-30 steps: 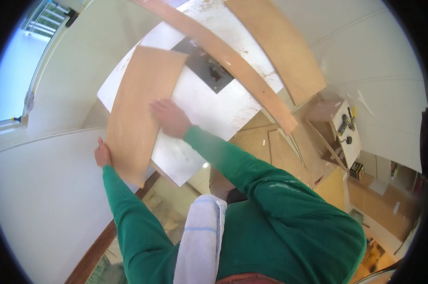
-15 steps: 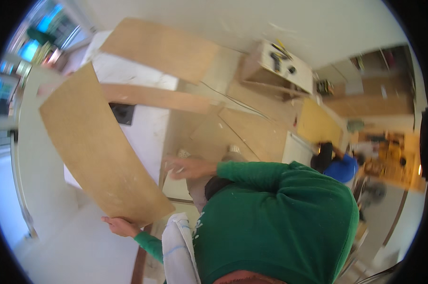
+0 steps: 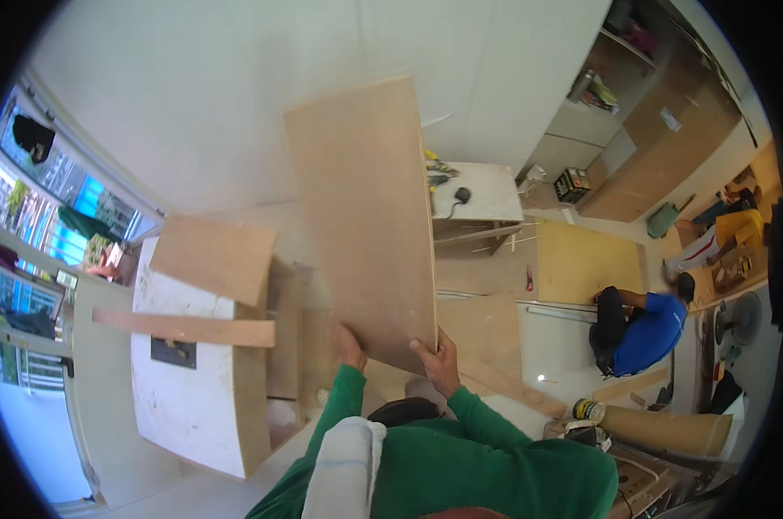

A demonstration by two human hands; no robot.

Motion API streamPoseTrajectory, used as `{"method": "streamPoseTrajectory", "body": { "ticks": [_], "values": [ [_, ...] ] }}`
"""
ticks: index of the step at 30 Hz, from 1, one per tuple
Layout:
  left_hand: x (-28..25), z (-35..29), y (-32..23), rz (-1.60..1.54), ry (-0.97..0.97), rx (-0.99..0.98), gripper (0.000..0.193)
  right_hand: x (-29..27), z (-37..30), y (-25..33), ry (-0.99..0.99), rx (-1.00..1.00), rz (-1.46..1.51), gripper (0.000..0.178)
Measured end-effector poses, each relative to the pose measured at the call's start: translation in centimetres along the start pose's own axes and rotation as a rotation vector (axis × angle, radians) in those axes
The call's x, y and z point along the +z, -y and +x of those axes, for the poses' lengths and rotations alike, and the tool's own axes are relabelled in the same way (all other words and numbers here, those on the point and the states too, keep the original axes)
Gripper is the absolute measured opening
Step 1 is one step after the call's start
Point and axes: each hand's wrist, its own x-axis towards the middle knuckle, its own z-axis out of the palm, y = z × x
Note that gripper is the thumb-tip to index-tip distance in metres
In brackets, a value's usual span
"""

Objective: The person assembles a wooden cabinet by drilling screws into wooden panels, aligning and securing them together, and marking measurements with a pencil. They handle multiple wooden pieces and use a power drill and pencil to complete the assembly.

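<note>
A long, flat plywood board (image 3: 365, 216) stands tilted up in front of me, its far end raised against the white wall. My left hand (image 3: 350, 348) grips its near left edge, most of the fingers hidden behind it. My right hand (image 3: 439, 362) is closed round the near right corner, thumb on the face. To the left, a smaller plywood sheet (image 3: 214, 259) and a narrow wooden strip (image 3: 184, 329) rest on a white-topped workbench (image 3: 188, 415), the strip lying across a dark square plate (image 3: 173, 352).
Beyond the board, a white-topped cabinet (image 3: 487, 195) carries a tape measure (image 3: 462, 195) and hand tools. A red cutter (image 3: 529, 278) lies on the floor beside a yellowish panel (image 3: 582, 259). A person in blue (image 3: 651, 333) crouches at right, near a cardboard roll (image 3: 668, 428) and a fan (image 3: 742, 320).
The view has swung, with the workbench now farther left. The board has moved from my left side to in front of me, and my right hand, free before, now grips it too.
</note>
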Motion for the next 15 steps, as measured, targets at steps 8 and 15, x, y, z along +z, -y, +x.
{"method": "streamPoseTrajectory", "body": {
  "ticks": [8,15],
  "values": [
    [24.6,-13.9,-11.2,0.083,0.666,0.406,0.056,-17.0,0.0,1.0,-0.449,-0.123,-0.151,0.042],
    [35.1,-23.1,-17.0,0.402,0.930,0.369,0.055,-22.6,1.9,2.1,-0.639,-0.424,-0.600,0.061]
  ]
}}
